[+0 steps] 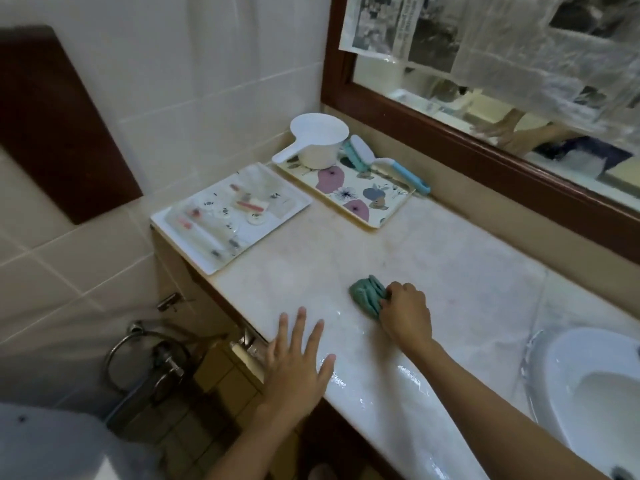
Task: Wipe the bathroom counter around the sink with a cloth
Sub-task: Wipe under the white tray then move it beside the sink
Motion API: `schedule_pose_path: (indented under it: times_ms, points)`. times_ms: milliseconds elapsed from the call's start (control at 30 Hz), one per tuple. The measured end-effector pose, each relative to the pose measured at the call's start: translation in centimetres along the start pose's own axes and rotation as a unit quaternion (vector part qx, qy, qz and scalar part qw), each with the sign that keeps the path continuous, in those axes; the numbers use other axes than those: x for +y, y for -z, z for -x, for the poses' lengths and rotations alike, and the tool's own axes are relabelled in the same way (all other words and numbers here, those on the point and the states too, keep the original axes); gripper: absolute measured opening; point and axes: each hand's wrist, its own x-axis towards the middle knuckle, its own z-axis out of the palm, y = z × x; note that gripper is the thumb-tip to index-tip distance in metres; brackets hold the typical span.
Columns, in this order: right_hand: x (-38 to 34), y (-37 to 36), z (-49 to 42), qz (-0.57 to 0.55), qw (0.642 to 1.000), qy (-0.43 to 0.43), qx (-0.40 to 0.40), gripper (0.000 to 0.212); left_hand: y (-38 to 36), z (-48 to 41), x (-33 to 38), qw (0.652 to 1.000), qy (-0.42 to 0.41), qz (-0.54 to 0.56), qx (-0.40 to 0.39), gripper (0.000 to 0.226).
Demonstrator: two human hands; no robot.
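A pale marble counter point(450, 268) runs from the left wall to a white sink point(588, 386) at the lower right. My right hand point(405, 315) grips a bunched teal cloth point(367, 295) and presses it on the counter's middle. A wet sheen covers the counter near its front edge, between my hands and the sink. My left hand point(299, 362) lies flat on the front edge of the counter, fingers spread, holding nothing.
A white tray point(166, 223) of small toiletries sits at the counter's left end. Behind it, a floral tray point(381, 211) carries a white scoop point(318, 140) and two brushes point(388, 162). A wood-framed mirror point(485, 157) lines the back. A towel ring point(135, 355) hangs below left.
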Motion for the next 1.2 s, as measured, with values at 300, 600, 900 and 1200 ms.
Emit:
schedule_pose_path:
  times_ms: [300,600,900,1200]
  points:
    - [-8.7,-1.3,0.5,-0.03,0.994,0.074,0.074,0.034,5.9,-1.7,-4.8,0.943,0.064,0.326,0.026,0.039]
    - [-20.3,-2.9,-11.0,-0.092,0.979,0.183,-0.004,0.039,13.9,-8.9,-15.8,0.76,0.394,0.492,0.16,0.02]
    - [-25.1,-4.1,-21.4,-0.025,0.985,0.166,-0.044,0.053,14.6,-15.6,-17.7,0.732,0.427,0.502,0.175,0.042]
    - [-24.0,-5.3,-22.2,-0.027,0.987,0.152,-0.045,0.055,14.1,-15.2,-18.9,0.734,0.467,0.467,0.159,0.033]
